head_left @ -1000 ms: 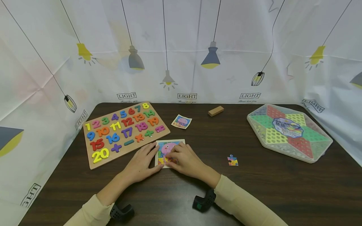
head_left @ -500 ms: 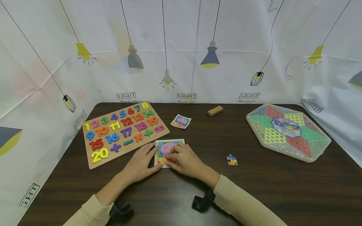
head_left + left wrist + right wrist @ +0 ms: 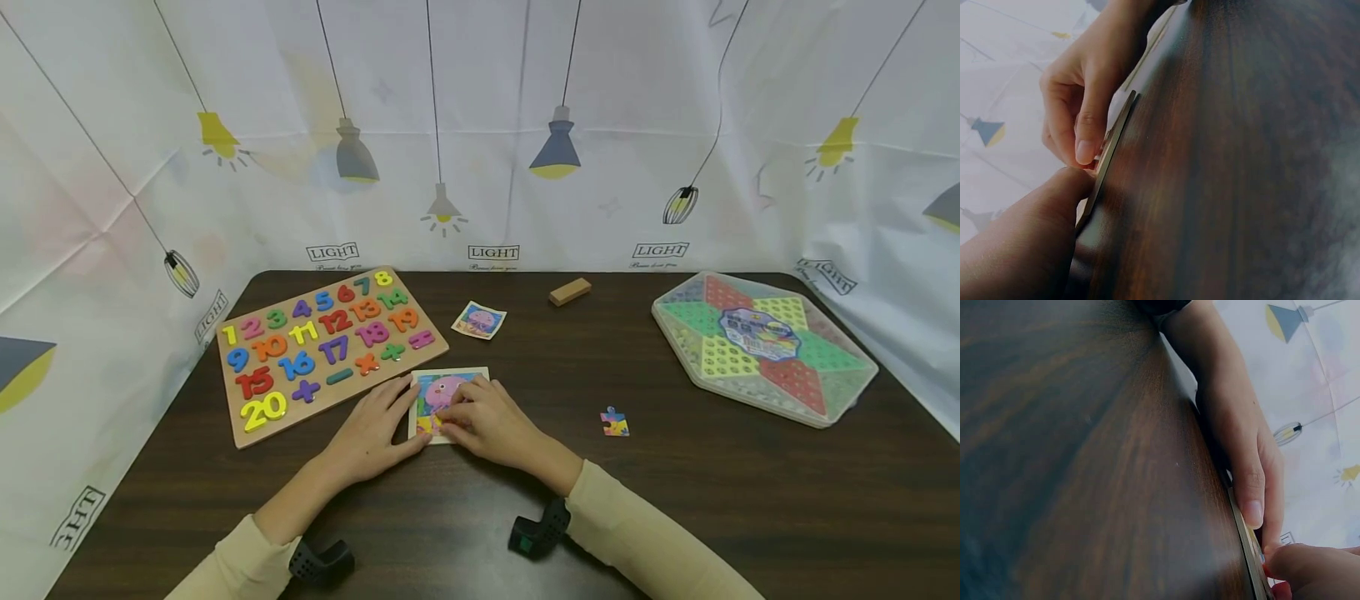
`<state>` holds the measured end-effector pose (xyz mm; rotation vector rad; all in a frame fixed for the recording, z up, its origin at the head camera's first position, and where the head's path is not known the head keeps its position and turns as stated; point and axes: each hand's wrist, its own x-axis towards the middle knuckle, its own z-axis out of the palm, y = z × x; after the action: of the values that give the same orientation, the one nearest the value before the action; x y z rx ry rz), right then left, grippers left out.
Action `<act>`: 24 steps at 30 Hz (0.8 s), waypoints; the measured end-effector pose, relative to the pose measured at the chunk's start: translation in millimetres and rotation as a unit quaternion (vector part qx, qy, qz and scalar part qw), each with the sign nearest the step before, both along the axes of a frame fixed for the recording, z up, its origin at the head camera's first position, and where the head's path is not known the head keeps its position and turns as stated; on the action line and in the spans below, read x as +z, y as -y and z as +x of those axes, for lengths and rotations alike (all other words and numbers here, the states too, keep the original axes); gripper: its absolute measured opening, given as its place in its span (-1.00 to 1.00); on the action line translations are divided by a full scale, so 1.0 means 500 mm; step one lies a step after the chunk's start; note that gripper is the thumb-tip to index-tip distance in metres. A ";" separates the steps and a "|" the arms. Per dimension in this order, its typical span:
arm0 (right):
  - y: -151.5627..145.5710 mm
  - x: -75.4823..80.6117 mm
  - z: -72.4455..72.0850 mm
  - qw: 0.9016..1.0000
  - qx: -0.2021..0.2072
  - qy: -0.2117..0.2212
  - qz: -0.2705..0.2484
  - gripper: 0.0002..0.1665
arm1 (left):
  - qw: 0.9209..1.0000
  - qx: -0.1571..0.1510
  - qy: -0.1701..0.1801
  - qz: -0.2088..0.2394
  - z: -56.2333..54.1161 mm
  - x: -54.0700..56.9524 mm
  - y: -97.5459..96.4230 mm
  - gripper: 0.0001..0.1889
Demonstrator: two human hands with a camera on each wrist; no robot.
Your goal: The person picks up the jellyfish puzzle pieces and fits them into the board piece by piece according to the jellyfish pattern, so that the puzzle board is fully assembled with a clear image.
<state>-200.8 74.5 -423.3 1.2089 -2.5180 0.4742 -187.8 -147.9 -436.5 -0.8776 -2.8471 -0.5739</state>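
Note:
A small jigsaw puzzle in a pale wooden frame (image 3: pixel 450 371) lies on the table between my hands. Its picture has a round pink animal on blue and yellow; the lower right is covered. My left hand (image 3: pixel 371 433) rests along the frame's left side, fingers extended and thumb at the lower edge. Over the picture, my right hand (image 3: pixel 498 427) has bent fingers and thumb brought together on a puzzle piece, mostly hidden beneath them. The left wrist view shows these right fingers (image 3: pixel 1087 134) low over the thin board (image 3: pixel 1110 140). A loose puzzle piece (image 3: pixel 615 422) lies to the right.
A wooden number board (image 3: pixel 360 387) stands close on the left. Behind the puzzle lie a small picture card (image 3: pixel 478 320) and a wooden block (image 3: pixel 570 292). A hexagonal Chinese checkers box (image 3: pixel 765 350) sits at the right. A printed cloth (image 3: pixel 637 192) hangs behind the table.
The head view has shifted slightly. Both hands keep their places at the puzzle, with only a slight movement of the right fingers.

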 end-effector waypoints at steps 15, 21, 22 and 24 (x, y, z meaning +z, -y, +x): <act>-0.001 0.006 0.001 1.000 -0.007 -0.002 0.019 -0.82 | 1.000 0.002 0.000 -0.002 -0.002 -0.005 0.001 -0.20; -0.003 0.008 0.001 1.000 -0.006 0.000 0.024 -0.74 | 1.000 0.003 0.007 -0.005 -0.002 -0.004 0.001 -0.20; -0.004 0.008 0.001 1.000 -0.005 0.000 0.025 -0.72 | 1.000 0.003 0.008 -0.004 -0.002 -0.003 0.001 -0.20; -0.005 0.007 0.000 1.000 -0.003 0.000 0.025 -0.70 | 1.000 0.003 0.010 -0.004 -0.001 -0.003 0.001 -0.20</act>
<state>-200.7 77.0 -419.8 1.2180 -2.5488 0.4114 -188.4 -148.2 -437.7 -0.8682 -2.8709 -0.5726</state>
